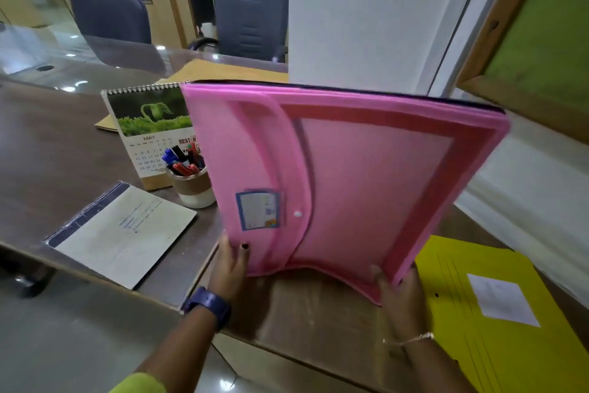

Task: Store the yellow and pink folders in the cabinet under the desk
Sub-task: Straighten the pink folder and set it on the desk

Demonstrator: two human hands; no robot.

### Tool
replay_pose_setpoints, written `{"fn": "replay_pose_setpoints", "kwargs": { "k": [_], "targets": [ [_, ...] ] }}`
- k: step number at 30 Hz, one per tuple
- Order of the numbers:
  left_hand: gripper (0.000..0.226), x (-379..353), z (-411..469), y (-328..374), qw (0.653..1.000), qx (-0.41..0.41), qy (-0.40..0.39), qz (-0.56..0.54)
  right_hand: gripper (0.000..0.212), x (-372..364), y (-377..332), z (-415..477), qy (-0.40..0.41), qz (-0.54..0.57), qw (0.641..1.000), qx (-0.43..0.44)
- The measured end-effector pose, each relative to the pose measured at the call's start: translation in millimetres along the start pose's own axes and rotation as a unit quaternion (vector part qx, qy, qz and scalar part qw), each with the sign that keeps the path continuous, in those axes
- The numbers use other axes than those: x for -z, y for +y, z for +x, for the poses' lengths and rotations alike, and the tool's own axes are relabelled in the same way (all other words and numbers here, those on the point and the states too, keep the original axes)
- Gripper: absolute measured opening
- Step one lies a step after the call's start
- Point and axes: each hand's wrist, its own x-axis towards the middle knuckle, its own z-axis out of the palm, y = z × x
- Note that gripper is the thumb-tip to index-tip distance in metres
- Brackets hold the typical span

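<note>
1. the pink folder (366,176) stands tilted on the desk (63,144), bowed along its bottom; it could slip or knock the pen cup (192,187) beside it.
2. left hand (230,268) and right hand (398,297) each pinch a lower corner.
3. the yellow folder (497,313) lies flat on the right, untouched; the cabinet is not in view.

Bright, soft blur, wide-angle warp.

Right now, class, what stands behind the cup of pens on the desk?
A spiral desk calendar stands right behind the pen cup. The pens cover part of its May date grid, and the pink folder hides its right edge.
</note>
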Motion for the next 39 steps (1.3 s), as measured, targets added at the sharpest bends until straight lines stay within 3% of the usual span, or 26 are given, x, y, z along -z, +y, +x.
{"fn": "replay_pose_setpoints", "kwargs": {
  "k": [2,6,11,17,21,25,27,28,29,31,33,36,39],
  "targets": [
    [0.065,-8,-7,-16,0.999,0.020,0.012,0.036,0.033,-4,15,-11,-0.004,-0.062,0.998,-0.026],
    [0.037,-15,6,-26,0.992,0.025,0.055,0.109,0.039,-3,16,-6,0.002,-0.124,0.992,-0.038],
    [0.028,-14,24,-24,0.978,0.032,0.118,0.171,0.066,4,10,0,-0.051,-0.092,0.994,-0.010],
    [0.019,-15,13,-45,0.932,0.171,0.051,0.316,0.043,1,29,-18,-0.129,-0.142,0.971,-0.143],
    [0.020,-16,2,-45,0.931,0.176,0.078,0.309,0.050,4,29,-25,-0.139,-0.174,0.960,-0.167],
    [0.044,-20,-14,-30,0.872,0.156,0.109,0.450,0.062,10,12,-42,-0.105,-0.264,0.952,-0.110],
    [0.038,-26,-32,-18,0.884,0.080,0.139,0.439,0.063,12,3,-68,-0.063,-0.365,0.929,-0.004],
    [0.031,-31,-44,-15,0.896,0.002,0.133,0.424,0.056,14,2,-84,-0.047,-0.369,0.925,0.073],
    [0.028,-38,-57,-17,0.895,-0.094,0.105,0.423,0.046,14,6,-100,-0.043,-0.344,0.925,0.154],
    [0.044,-56,-91,-23,0.855,-0.271,0.006,0.442,0.030,21,19,-136,-0.085,-0.296,0.914,0.264],
    [0.062,-72,-122,-29,0.808,-0.357,-0.129,0.451,0.024,31,41,-164,-0.204,-0.310,0.890,0.265],
    [0.061,-102,-166,-43,0.758,-0.343,-0.298,0.468,0.029,54,91,-191,-0.343,-0.346,0.866,0.112],
    [0.049,-142,-191,-62,0.759,-0.153,-0.394,0.496,0.050,87,144,-193,-0.328,-0.380,0.864,-0.037]
  ]
}}
